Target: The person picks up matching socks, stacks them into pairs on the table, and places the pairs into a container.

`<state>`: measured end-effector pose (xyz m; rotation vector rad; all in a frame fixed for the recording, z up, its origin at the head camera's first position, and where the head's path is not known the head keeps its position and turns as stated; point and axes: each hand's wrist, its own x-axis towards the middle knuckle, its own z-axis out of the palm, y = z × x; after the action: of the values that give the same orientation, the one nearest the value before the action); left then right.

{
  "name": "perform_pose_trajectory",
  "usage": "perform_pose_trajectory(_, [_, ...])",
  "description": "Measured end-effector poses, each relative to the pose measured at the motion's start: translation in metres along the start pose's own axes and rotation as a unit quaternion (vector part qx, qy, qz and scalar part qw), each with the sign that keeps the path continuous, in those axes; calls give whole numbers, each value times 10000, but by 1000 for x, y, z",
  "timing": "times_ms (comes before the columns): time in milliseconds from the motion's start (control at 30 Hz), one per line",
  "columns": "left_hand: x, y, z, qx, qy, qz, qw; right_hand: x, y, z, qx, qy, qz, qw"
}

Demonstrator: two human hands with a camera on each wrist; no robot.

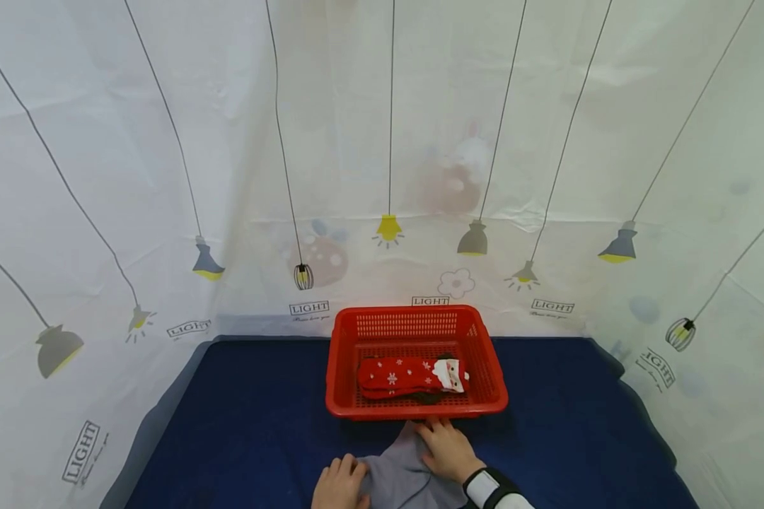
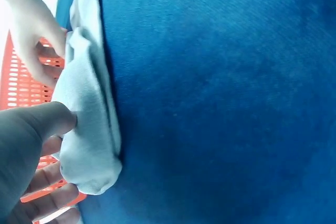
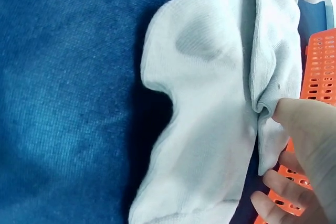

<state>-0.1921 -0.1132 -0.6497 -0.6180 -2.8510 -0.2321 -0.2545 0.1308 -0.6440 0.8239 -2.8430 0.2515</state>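
Note:
A pair of light grey socks (image 1: 397, 472) lies on the dark blue cloth in front of the red basket. My left hand (image 1: 340, 484) pinches the left end of the fabric; in the left wrist view its thumb presses on the grey sock (image 2: 86, 129) with the fingers behind. My right hand (image 1: 448, 452) is just below the basket's near rim, pinching the upper edge of the socks. The right wrist view shows one sock (image 3: 205, 119) spread flat beside the folded one that the right thumb and fingers grip.
The red plastic basket (image 1: 417, 410) stands behind the hands. In it lie folded red socks (image 1: 395, 375) with snowflakes and a Santa face, over something dark. Blue cloth (image 1: 248, 424) covers the table, and a white printed sheet (image 1: 369, 141) hangs around it.

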Motion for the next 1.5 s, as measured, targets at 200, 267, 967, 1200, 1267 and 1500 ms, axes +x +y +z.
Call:
perform_pose_trajectory(200, [-2, 2, 9, 50, 67, -56, 9999, -1, -2, 6, -232, 24, 95, 9997])
perform_pose_trajectory(267, [-2, 2, 11, 59, 129, -75, 9999, 0, -2, 8, -280, 48, 89, 9996])
perform_pose_trajectory(967, [4, 2, 23, -373, -14, -356, 9987, -1, -7, 7, -265, -125, 85, 9995])
perform_pose_trajectory(1200, [4, 1, 16, -421, 329, -450, 9976, -4, -6, -4, -260, 103, 145, 9995])
perform_pose_trajectory(1267, [4, 0, 13, -432, 456, -446, 9970, -7, -5, -9, -277, 143, 163, 9994])
perform_pose_trajectory(1500, [4, -3, 1, -437, 379, -445, 9973, -14, -5, -26, -172, 16, 253, 9995])
